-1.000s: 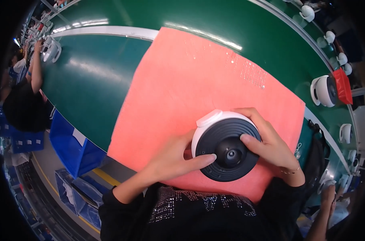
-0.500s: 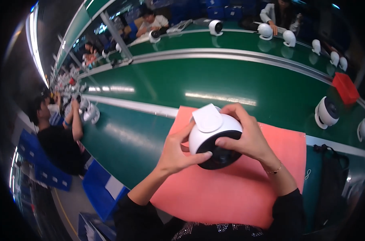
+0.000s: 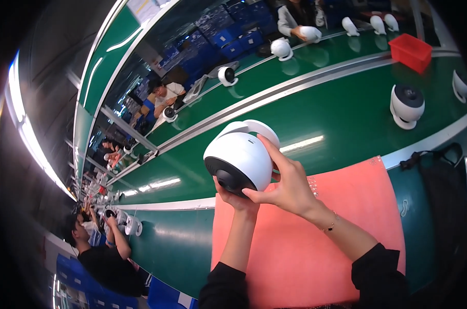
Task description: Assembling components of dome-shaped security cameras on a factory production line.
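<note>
A white ball-shaped camera (image 3: 243, 157) with a black lens face and a curved white stand is held up over the far edge of the pink mat (image 3: 315, 247). Its black face is turned toward the lower left, and the stand shows behind the ball. My left hand (image 3: 238, 202) supports it from underneath, fingers mostly hidden by the ball. On the right side my right hand (image 3: 291, 188) grips it, the thumb at the lower rim of the black face and the fingers along the back.
Beyond the mat runs a green conveyor (image 3: 341, 129), with another white camera (image 3: 407, 105) at its right. A red bin (image 3: 411, 51) stands farther back. People sit across the line, and a person in black (image 3: 107, 260) works at my left. A black bag (image 3: 431, 206) lies at right.
Both hands have lifted the camera and turned it, so its black face points lower left and the stand is behind. My left hand has shifted underneath. The view has swung and tilted.
</note>
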Demonstrator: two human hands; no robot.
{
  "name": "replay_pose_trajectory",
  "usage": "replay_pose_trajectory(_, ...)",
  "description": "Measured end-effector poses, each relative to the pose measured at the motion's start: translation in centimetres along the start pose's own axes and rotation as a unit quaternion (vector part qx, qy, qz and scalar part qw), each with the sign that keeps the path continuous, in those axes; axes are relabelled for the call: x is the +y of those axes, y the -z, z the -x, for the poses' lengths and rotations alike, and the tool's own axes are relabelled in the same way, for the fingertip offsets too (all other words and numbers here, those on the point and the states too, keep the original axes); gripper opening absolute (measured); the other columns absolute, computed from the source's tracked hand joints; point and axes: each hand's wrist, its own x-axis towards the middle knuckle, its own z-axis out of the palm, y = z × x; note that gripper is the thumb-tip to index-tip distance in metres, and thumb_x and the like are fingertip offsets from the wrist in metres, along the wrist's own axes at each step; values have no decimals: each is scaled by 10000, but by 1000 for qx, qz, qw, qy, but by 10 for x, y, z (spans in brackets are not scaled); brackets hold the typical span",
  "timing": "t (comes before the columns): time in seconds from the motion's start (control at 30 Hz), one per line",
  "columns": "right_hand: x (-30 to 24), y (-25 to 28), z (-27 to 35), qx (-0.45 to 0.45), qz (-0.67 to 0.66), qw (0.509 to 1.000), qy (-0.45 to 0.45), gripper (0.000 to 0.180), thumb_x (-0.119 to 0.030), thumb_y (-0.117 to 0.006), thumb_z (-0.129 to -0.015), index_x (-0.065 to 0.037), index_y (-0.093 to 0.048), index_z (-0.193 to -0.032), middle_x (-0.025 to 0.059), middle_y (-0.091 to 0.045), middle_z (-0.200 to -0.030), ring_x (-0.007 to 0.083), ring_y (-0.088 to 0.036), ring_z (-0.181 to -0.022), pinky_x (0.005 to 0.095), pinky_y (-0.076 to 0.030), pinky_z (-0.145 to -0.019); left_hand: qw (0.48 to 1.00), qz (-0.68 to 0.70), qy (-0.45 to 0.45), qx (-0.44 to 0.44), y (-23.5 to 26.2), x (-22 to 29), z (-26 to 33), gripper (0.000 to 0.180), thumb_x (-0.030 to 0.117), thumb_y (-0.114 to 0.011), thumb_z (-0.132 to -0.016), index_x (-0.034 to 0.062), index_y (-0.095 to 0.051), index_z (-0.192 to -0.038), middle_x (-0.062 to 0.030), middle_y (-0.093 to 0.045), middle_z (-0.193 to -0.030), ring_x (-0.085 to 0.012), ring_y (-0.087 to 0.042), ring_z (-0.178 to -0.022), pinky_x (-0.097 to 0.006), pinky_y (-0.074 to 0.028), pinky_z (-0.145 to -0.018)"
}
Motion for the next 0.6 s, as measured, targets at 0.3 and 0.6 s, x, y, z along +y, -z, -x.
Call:
replay_pose_trajectory(0.3, 66, 51, -24, 117, -390, 858, -312, 554, -316, -694, -751, 6, -497, -1156, 122, -578, -1027, 210, -565, -989, 352, -502, -804, 979, -95, 171, -57, -2, -50, -6, 538, 461, -479, -886, 165, -277, -1287, -92, -382, -1311, -267, -363, -1232, -464, -354, -993)
replay_pose_trajectory(0.6, 127, 86, -16, 256, -281, 853, -357, 928, -524, -689, -717, -27, -136, -1272, 170, -390, -1202, 284, -510, -1020, 431, -498, -815, 820, -479, 22, -312, 13, -91, 38, 109, 67, -575, -818, -3, -641, -869, -56, -642, -731, -89, -583, -629, -229, -455, -575)
